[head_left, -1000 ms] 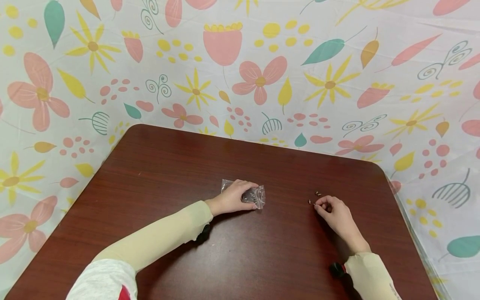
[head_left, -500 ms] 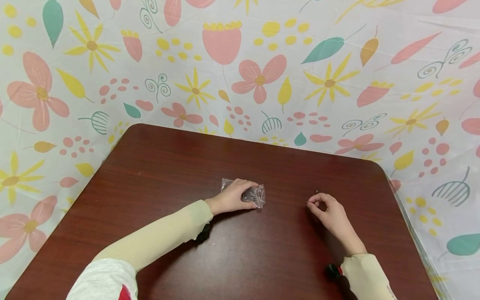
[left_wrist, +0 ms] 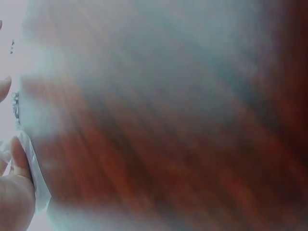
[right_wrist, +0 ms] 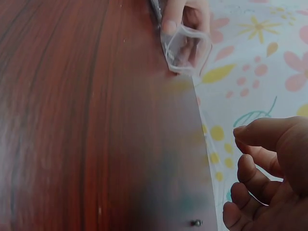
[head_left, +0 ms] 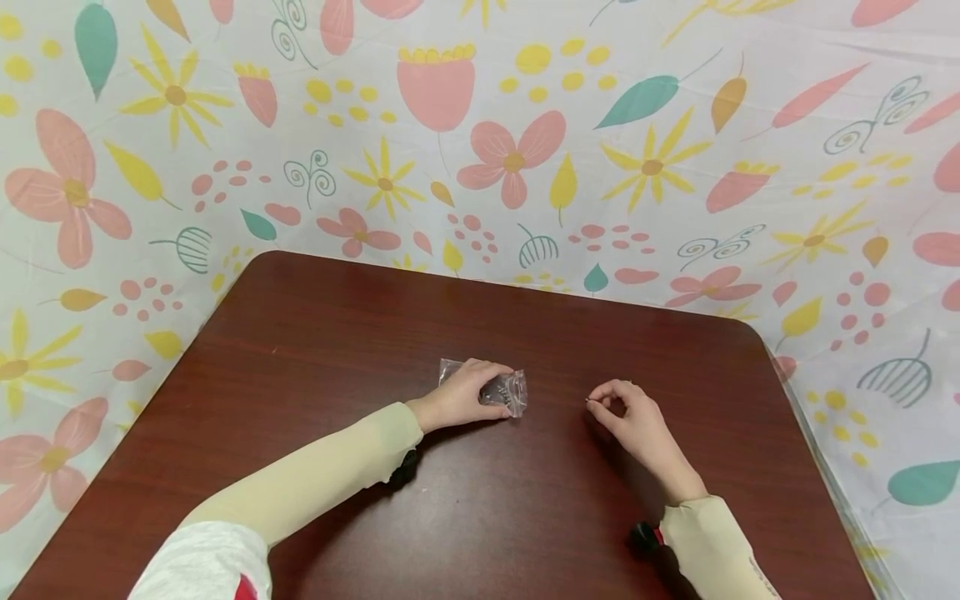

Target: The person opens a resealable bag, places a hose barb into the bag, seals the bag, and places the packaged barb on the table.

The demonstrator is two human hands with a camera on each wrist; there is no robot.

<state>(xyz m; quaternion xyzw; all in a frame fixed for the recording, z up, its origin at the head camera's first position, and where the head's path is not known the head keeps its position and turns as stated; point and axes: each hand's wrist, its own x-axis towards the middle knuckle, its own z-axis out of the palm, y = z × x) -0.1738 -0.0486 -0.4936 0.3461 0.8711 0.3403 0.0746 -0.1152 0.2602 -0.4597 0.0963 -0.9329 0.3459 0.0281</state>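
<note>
My left hand (head_left: pixel 463 398) holds a small clear plastic zip bag (head_left: pixel 519 388) on the table, thumb and fingers spread along its sides and its mouth facing right. Several small metal screws (left_wrist: pixel 15 107) show inside the bag. To the right, my right hand (head_left: pixel 637 423) pinches a tiny dark metal piece, apparently a screw (head_left: pixel 588 400), between thumb and index fingertip. It is a short way from the bag's mouth. In the right wrist view the bag (right_wrist: pixel 186 50) gapes open, and another small screw (right_wrist: pixel 196 223) lies on the table near my right fingers.
The brown wooden table (head_left: pixel 337 325) has rounded far corners. Behind it hangs a white cloth (head_left: pixel 675 50) printed with flowers and leaves. Dark wrist cameras sit under both sleeves.
My right hand has moved left from the loose screws toward the bag, taking a tiny screw between its fingertips. My left hand keeps its hold on the bag.
</note>
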